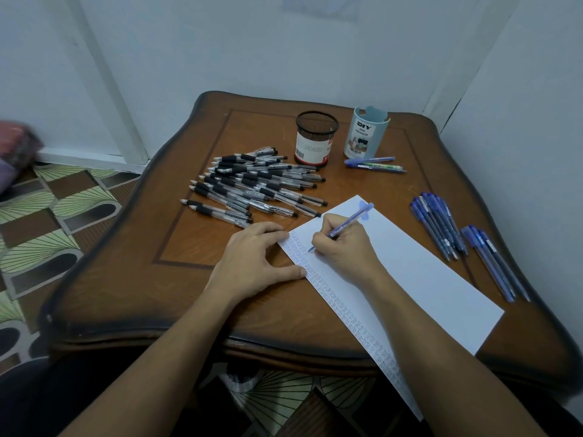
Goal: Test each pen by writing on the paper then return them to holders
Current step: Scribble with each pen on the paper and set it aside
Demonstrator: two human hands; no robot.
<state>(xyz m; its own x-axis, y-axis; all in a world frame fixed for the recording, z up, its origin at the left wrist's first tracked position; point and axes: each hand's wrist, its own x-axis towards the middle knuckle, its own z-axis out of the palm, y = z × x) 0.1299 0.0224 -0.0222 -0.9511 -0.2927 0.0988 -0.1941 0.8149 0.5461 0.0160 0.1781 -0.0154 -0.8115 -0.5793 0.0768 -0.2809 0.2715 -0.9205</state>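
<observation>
Your right hand (342,244) grips the blue pen (345,226); keep strokes short. Left hand (252,263), fingers flat and relaxed, should pin the paper (410,279) at centre frame.

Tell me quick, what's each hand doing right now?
Left hand: open, resting on the table, fingertips touching the edge of the paper.
Right hand: gripping a blue pen, its tip on the paper.

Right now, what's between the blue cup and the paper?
Two pens lie right before the blue cup, then bare table up to the paper, seen in the head view.
</observation>
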